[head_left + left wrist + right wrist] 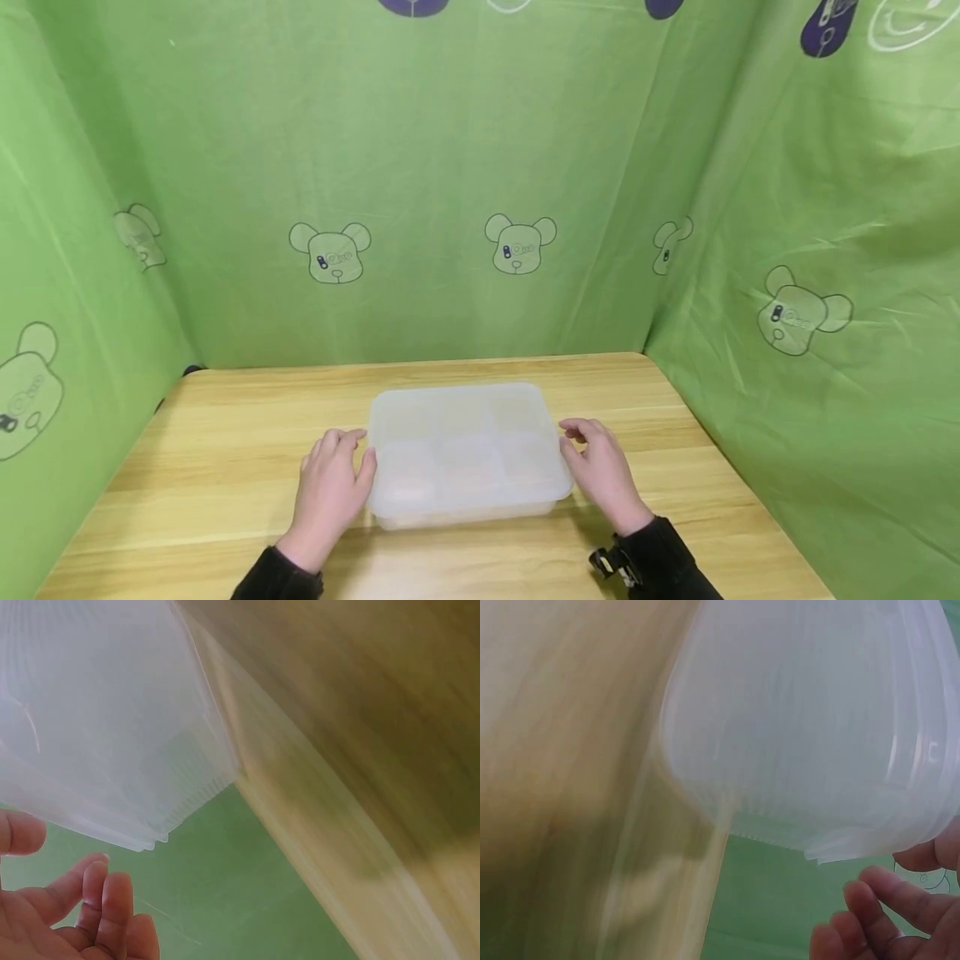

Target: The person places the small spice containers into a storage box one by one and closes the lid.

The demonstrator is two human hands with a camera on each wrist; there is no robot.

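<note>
A translucent white plastic box with a frosted lid stands on the table. Through the lid show faint blocks like compartments. At its left side is my left hand, thumb right at the lid's edge and fingers loosely bent. My right hand mirrors it on the right side, thumb and fingertips close to the rim. In the left wrist view, fingers hang relaxed beside the box's ribbed wall. The right wrist view likewise has relaxed fingers below the box corner, gripping nothing.
The wooden table carries the box near its middle. Green curtains with bear-head prints enclose the back and both sides. A small dark device is strapped at the right wrist, by the black sleeve.
</note>
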